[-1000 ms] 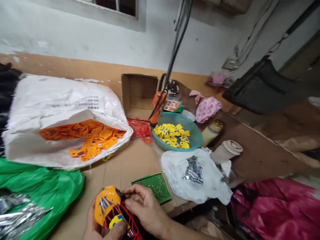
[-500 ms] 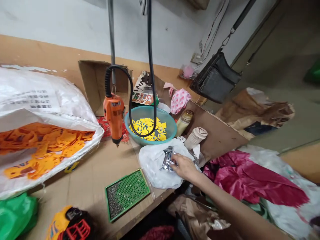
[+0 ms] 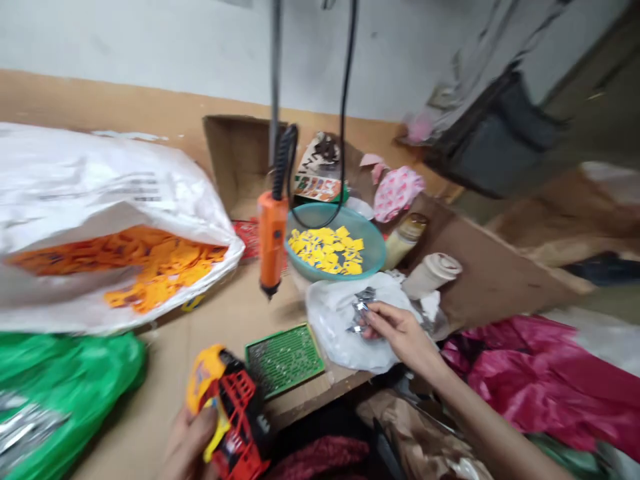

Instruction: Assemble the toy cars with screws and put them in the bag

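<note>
My left hand (image 3: 193, 440), at the bottom, is closed around a toy vehicle (image 3: 243, 417) in orange, black and red. A yellow piece (image 3: 219, 428) shows beside my thumb, against the toy. On the right, my right hand (image 3: 395, 330) reaches over a white plastic bag (image 3: 327, 333) with thumb and fingers pinched on a small shiny silver part (image 3: 367, 320). More silver parts lie on the bag. Between the two hands sits a green perforated tray (image 3: 317, 348) with many small screws. Behind the bag stands a teal bowl (image 3: 379, 261) of yellow pieces.
An orange electric screwdriver (image 3: 273, 243) hangs on its cable above the table. A white sack (image 3: 165, 160) of orange parts lies at left, with a green bag (image 3: 90, 380) below it. Two bottles, one a pale bottle (image 3: 433, 275), stand by the cardboard (image 3: 490, 273).
The view has swung left, so things sit further right. My left hand has come into view, holding the toy vehicle higher in the picture. My right hand remains at the silver parts.
</note>
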The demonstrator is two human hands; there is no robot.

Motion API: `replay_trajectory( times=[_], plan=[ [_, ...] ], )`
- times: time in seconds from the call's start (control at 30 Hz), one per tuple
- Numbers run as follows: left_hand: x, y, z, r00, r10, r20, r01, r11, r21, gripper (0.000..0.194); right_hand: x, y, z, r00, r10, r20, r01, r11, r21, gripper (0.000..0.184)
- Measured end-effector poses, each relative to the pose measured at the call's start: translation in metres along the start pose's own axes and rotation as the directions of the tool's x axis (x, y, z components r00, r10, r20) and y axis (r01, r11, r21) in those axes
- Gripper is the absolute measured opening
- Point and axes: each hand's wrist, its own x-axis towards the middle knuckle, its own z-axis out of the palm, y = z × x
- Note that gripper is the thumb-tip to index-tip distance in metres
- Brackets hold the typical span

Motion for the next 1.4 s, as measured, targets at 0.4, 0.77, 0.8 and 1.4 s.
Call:
replay_trajectory(
  times=[0.4,0.77,0.8,1.4],
  plan=[
    [0.001,0.008,-0.008,0.958,0.231,0.173,-0.214,0.97,-0.112,0.051,0.01,-0.105,0.104,0.768,-0.509,0.389,0.268,0.806,0.527,0.04],
    [0.0,0.01,-0.013,0.96,0.265,0.086,-0.252,0.957,-0.145,0.06,0.015,-0.114,0.131,0.832,-0.38,0.404,0.037,0.765,0.643,0.021],
    [0.001,0.011,-0.014,0.963,0.257,0.078,-0.244,0.959,-0.147,0.058,0.016,-0.111,0.134,0.856,-0.329,0.398,-0.018,0.752,0.659,0.019],
    [0.016,0.011,-0.03,0.954,0.286,0.094,-0.27,0.951,-0.152,0.06,0.024,-0.127,0.161,0.856,-0.186,0.482,-0.258,0.654,0.711,0.046]
  ],
)
